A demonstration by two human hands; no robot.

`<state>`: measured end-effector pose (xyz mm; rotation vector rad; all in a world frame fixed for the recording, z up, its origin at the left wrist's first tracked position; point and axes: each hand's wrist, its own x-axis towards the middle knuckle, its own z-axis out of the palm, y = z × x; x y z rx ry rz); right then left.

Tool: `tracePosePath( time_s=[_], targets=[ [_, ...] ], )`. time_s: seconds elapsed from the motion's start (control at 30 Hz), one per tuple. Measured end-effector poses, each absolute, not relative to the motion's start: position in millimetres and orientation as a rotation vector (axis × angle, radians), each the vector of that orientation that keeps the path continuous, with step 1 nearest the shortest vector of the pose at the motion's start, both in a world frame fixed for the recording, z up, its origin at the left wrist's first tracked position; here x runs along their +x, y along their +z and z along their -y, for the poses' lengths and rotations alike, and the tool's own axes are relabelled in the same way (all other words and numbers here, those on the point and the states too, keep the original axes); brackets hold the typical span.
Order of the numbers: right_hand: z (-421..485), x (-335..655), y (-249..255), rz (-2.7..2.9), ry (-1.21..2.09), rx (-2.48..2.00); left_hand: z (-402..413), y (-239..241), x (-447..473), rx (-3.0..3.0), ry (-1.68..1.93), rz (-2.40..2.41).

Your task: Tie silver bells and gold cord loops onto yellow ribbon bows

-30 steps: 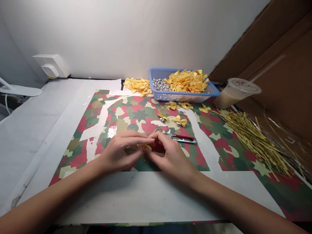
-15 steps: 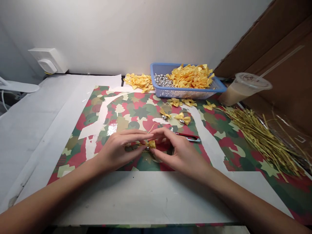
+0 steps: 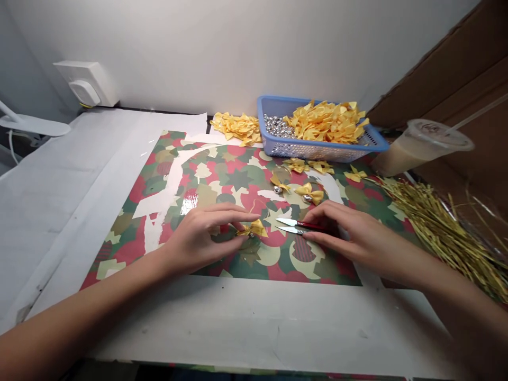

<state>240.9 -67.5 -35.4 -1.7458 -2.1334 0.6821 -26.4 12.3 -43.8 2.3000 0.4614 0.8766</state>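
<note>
Between the thumb and fingers of my left hand point(image 3: 210, 233) is a yellow bow point(image 3: 254, 228) with a small silver bell under it and a thin gold tie rising from its top. My right hand point(image 3: 353, 230) grips thread snips point(image 3: 291, 226) with a red handle; their two blades point left towards the bow, slightly apart, with a gap between tips and bow. Beyond the snips lie two more bows with bells, one bow point(image 3: 280, 184) at the left and another bow point(image 3: 310, 194) at the right, each with a looped tie.
At the back stands a blue basket point(image 3: 325, 150) of silver bells point(image 3: 278, 126) and yellow bows point(image 3: 327, 121). A pile of bows point(image 3: 237, 127) lies left of it. To the right are a lidded drink cup point(image 3: 420, 148) and a bundle of gold ties point(image 3: 440, 222). Patterned paper point(image 3: 238, 180) covers the table.
My right hand has left the bow, moved right and picked up the thread snips from the paper. My left hand stays at the bow. The whole view has shifted slightly.
</note>
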Motion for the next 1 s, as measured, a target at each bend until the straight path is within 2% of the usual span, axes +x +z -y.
tracePosePath(
  time_s=[0.57, 1.0],
  targets=[
    [84, 259, -39, 2.313, 0.658, -2.092, -14, -51, -24, 2.358, 0.881, -0.467],
    [79, 255, -35, 2.236, 0.7, -1.988, -16, -54, -24, 2.427, 0.913, -0.469]
  ],
)
